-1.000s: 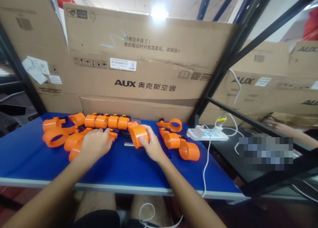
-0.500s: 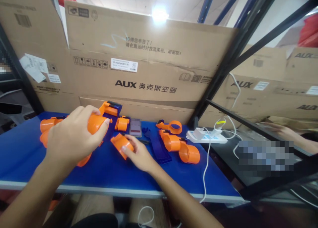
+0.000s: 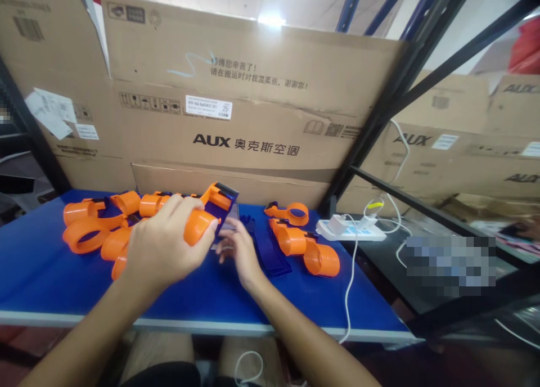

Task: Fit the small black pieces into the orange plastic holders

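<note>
Orange tape dispenser [image 3: 196, 227] — held in the left hand [image 3: 165, 242], length slanting away rightward — right hand [image 3: 243, 251], loosely spread, just beside.

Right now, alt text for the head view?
The left grip holds an orange tape dispenser above a blue table; the right grip is loosely open beside it. More orange dispensers lie on both sides; cardboard stands behind.

The tape dispenser [image 3: 197, 228] is orange and dark blue — the tabletop [image 3: 198, 300] blue, the cardboard [image 3: 257, 114] brown.
</note>
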A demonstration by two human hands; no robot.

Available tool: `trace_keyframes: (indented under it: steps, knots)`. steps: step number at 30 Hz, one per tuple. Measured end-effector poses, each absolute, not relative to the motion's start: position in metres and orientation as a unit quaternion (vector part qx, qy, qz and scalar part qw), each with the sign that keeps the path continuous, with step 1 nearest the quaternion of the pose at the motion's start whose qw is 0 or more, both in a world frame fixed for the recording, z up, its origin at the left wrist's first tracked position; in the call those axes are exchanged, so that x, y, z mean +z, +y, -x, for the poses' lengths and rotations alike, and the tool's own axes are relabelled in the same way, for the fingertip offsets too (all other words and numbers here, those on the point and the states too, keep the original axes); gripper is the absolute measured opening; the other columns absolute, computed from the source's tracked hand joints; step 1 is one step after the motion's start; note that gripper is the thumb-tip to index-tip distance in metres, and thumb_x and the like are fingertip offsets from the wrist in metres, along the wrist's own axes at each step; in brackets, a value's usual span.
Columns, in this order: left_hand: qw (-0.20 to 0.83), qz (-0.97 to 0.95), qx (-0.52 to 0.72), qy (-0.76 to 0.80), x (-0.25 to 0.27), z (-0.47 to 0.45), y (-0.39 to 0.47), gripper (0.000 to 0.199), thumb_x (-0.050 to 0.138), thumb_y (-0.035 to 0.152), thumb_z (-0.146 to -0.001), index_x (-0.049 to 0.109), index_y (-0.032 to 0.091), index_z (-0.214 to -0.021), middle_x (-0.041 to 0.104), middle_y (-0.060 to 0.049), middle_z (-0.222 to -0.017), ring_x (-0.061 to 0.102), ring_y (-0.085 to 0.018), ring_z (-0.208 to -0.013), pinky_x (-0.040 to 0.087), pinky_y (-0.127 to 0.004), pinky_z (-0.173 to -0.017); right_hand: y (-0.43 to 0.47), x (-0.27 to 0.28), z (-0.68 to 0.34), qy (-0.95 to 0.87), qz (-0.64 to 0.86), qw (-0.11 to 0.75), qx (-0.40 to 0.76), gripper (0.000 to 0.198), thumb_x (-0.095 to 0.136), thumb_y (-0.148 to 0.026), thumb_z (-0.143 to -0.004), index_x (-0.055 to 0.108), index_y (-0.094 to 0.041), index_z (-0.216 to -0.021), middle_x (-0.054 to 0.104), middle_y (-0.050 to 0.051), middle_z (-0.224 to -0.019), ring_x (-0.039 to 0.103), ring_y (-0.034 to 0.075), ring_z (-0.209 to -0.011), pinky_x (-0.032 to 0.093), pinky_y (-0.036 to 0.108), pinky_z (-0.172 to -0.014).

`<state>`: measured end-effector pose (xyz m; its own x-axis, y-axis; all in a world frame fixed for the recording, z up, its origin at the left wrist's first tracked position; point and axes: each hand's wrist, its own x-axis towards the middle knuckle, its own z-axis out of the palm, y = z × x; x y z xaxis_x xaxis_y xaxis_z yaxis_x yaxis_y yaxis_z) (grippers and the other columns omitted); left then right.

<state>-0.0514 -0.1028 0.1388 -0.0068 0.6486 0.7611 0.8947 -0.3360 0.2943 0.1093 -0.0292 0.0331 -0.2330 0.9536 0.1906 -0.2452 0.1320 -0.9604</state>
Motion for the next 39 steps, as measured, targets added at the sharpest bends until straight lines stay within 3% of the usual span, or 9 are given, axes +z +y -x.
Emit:
trace_keyframes:
  steps: [4,9,18,22,25,29,32,35,39]
  knots:
    - [0.047,0.728,-0.454,-0.512,0.119,0.028,-0.093,0.033,0.071,0.047,-0.083,0.069,0.029,-0.111,0.071,-0.009,-0.109,0.065,-0.037,-0.111,0.053,-0.044,-0.089,-0.014,0.060,-0.138,-0.547,0.300,0.586,0.518,0.052,0.052,-0.055,-0.095,0.047,-0.027,-0.139,0.068,0.005,-0.103,0.066,0.018,-0.075,0.057,0.030,-0.061]
    - [-0.202,0.720,-0.538,-0.390,0.085,-0.004,-0.070,0.043,0.071,0.045,-0.087,0.067,0.028,-0.127,0.068,-0.009,-0.126,0.062,-0.034,-0.119,0.047,-0.047,-0.105,0.010,0.069,-0.164,-0.590,0.374,0.618,0.360,0.041,0.066,-0.050,-0.089,0.059,-0.024,-0.119,0.067,0.008,-0.120,0.063,0.024,-0.110,0.053,0.041,-0.100]
    - [-0.704,0.361,-0.564,-0.237,0.062,-0.027,-0.023,0.063,0.062,0.067,-0.089,0.070,0.019,-0.128,0.074,-0.013,-0.122,0.068,-0.034,-0.114,0.054,-0.042,-0.093,0.034,0.041,-0.182,-0.603,0.398,0.581,0.376,0.050,0.060,-0.047,-0.094,0.052,-0.024,-0.138,0.064,0.010,-0.134,0.061,0.025,-0.124,0.047,0.046,-0.111]
    - [-0.702,0.311,-0.583,-0.266,0.043,-0.023,-0.014,0.044,0.080,0.044,-0.080,0.074,0.017,-0.114,0.077,-0.010,-0.110,0.072,-0.025,-0.098,0.055,-0.032,-0.087,0.028,0.040,-0.177,-0.696,0.380,0.502,0.346,0.054,0.060,-0.045,-0.096,0.050,-0.025,-0.145,0.053,0.010,-0.151,0.047,0.025,-0.142,0.034,0.048,-0.122]
    - [-0.663,0.313,-0.613,-0.294,0.027,-0.016,-0.008,0.036,0.085,0.036,-0.072,0.075,0.016,-0.100,0.078,-0.007,-0.101,0.072,-0.022,-0.091,0.054,-0.030,-0.084,0.021,0.040,-0.171,-0.738,0.338,0.457,0.363,0.064,0.069,-0.042,-0.091,0.046,-0.024,-0.149,0.051,0.011,-0.152,0.050,0.026,-0.140,0.038,0.048,-0.120]
    - [-0.606,0.342,-0.648,-0.311,0.022,-0.007,-0.002,0.035,0.088,0.035,-0.066,0.073,0.016,-0.091,0.076,-0.004,-0.090,0.072,-0.023,-0.086,0.054,-0.030,-0.079,0.013,0.038,-0.167,-0.700,0.324,0.465,0.435,0.072,0.073,-0.040,-0.085,0.044,-0.025,-0.149,0.069,0.008,-0.118,0.071,0.020,-0.092,0.063,0.036,-0.077]
    - [-0.602,0.341,-0.654,-0.306,0.024,-0.005,-0.003,0.039,0.089,0.041,-0.065,0.070,0.017,-0.090,0.074,-0.002,-0.082,0.071,-0.022,-0.077,0.055,-0.032,-0.075,0.008,0.036,-0.169,-0.663,0.356,0.471,0.461,0.051,0.071,-0.043,-0.085,0.057,-0.020,-0.129,0.068,-0.001,-0.079,0.062,0.014,-0.055,0.054,0.027,-0.049]
    - [-0.597,0.348,-0.655,-0.306,0.025,-0.005,-0.006,0.043,0.090,0.045,-0.065,0.069,0.017,-0.091,0.072,-0.001,-0.079,0.067,-0.019,-0.069,0.053,-0.030,-0.068,0.004,0.036,-0.169,-0.656,0.380,0.463,0.459,0.028,0.067,-0.041,-0.086,0.063,-0.018,-0.101,0.061,-0.004,-0.059,0.056,0.014,-0.044,0.048,0.025,-0.045]
    - [-0.570,0.361,-0.660,-0.331,0.022,-0.004,-0.007,0.040,0.090,0.046,-0.066,0.070,0.017,-0.084,0.069,0.001,-0.073,0.063,-0.016,-0.064,0.048,-0.026,-0.063,-0.001,0.038,-0.164,-0.649,0.414,0.469,0.433,0.019,0.060,-0.037,-0.085,0.063,-0.018,-0.089,0.062,-0.003,-0.061,0.056,0.014,-0.046,0.045,0.025,-0.047]
